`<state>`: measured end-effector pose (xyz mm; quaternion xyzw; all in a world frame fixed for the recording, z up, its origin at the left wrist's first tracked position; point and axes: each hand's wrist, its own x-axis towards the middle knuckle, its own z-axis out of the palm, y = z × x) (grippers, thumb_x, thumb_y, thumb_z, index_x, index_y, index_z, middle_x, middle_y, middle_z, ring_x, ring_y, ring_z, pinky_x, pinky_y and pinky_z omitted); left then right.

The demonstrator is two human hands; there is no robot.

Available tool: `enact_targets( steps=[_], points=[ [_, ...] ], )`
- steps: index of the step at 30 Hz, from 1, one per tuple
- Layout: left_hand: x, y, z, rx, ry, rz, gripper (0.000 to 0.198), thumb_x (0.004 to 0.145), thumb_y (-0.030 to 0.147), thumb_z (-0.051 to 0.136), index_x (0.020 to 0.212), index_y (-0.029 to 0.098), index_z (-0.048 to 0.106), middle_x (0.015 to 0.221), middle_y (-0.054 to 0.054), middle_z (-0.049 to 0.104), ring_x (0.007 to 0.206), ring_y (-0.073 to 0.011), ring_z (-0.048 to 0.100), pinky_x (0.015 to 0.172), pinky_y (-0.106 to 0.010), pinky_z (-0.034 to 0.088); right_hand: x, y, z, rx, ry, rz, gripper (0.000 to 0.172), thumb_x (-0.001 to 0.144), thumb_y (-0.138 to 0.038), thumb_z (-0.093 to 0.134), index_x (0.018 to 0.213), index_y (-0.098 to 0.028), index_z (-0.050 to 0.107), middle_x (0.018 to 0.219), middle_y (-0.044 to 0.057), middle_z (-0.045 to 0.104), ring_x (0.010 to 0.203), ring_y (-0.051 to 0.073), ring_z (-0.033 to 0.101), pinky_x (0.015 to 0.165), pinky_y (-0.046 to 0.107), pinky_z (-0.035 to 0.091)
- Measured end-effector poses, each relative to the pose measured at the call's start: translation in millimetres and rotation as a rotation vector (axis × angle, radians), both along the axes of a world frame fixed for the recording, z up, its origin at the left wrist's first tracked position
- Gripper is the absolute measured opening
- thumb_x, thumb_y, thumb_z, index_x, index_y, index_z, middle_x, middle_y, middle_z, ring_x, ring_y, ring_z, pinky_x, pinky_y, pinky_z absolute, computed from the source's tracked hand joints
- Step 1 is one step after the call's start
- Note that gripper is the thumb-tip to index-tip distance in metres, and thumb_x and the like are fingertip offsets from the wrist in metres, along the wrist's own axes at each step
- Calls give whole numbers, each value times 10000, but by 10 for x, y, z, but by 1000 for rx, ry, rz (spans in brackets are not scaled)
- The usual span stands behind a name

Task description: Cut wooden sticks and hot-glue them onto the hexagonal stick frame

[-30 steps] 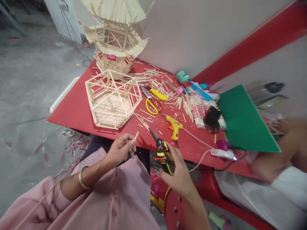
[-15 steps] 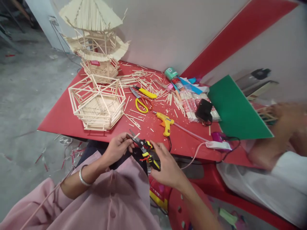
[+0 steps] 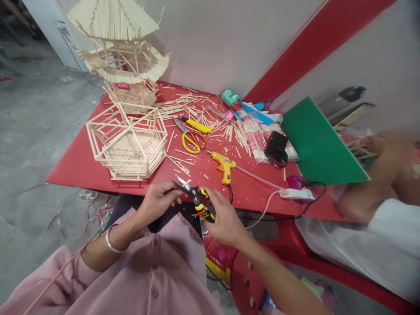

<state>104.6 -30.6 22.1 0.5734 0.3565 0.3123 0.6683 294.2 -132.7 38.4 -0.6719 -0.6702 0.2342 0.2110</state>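
Note:
My right hand (image 3: 225, 216) is wrapped round the handles of black and yellow snips (image 3: 197, 202), whose blades point up and to the left over the table's front edge. A short pale wooden stick (image 3: 187, 182) lies across the blades. The fingers of my left hand (image 3: 159, 201) are pinched together beside the blade tips, on the stick's near side; the stick's end is hidden by them. Just beyond my hands stands a hexagonal stick frame (image 3: 131, 144). Yellow-handled scissors (image 3: 190, 142) and a yellow glue gun (image 3: 223, 164) lie on the red table (image 3: 75, 162).
A roofed stick pagoda (image 3: 121, 57) stands at the back left. Loose sticks (image 3: 183, 107), a yellow cutter (image 3: 198, 125), packed sticks (image 3: 256, 140) and a black adapter (image 3: 276, 146) lie behind. A green board (image 3: 323, 144) leans at right, near another person's arm (image 3: 374, 188). A power strip (image 3: 297, 194) has cords.
The view has shifted slightly, so the table's things sit a little further left. Both my hands stay close together, the snips and stick still between them. The other person's blurred hand has moved a little.

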Motion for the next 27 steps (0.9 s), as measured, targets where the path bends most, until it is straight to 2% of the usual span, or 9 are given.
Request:
enact_targets(
  steps=[2,5,11,16,19,23,27],
  points=[
    [-2,-8,-11,0,-12,19,257,806,331,641,622,151,630,509,13,601,407,-64,480,407,-171,389,1,13,0,8,16,1,677,687,-134,586,1341,-196,425,1206,115,579,1145,279,551,1001,445,450],
    [-6,-6,-14,-34,-19,7,292,809,382,642,633,149,630,472,18,575,388,-65,477,401,-171,388,5,14,2,-35,49,14,669,702,-121,574,1347,-203,416,1223,110,574,1164,269,546,1014,439,448],
    [-52,50,14,-125,-33,-143,391,813,494,626,647,140,620,422,23,533,357,-69,475,385,-171,365,23,26,47,-102,34,57,766,683,-125,580,1409,-200,348,1282,125,525,1238,291,489,1064,488,397],
    [-41,36,-60,-128,2,-81,413,808,517,619,623,149,588,409,36,502,349,-61,440,375,-167,332,-1,52,6,-99,28,25,702,688,-120,576,1364,-191,403,1231,124,560,1179,284,528,1033,477,424],
    [-28,29,-90,-146,18,-61,413,805,516,612,608,155,576,400,41,486,340,-59,420,370,-167,314,-8,50,-22,-142,26,20,704,699,-128,572,1378,-183,394,1262,132,551,1206,287,517,1048,485,412],
    [-49,58,-35,-125,46,-43,405,813,512,605,617,158,575,388,54,451,335,-58,392,373,-173,301,27,5,-5,-215,56,-14,816,662,-118,582,1439,-179,343,1333,143,516,1281,296,473,1088,495,377],
    [-69,88,6,-68,56,-35,397,825,503,601,635,154,601,390,59,428,356,-59,377,402,-185,301,51,-43,44,-229,175,-48,786,628,-76,547,1394,-203,426,1319,105,557,1255,262,513,1096,444,375]
  ],
)
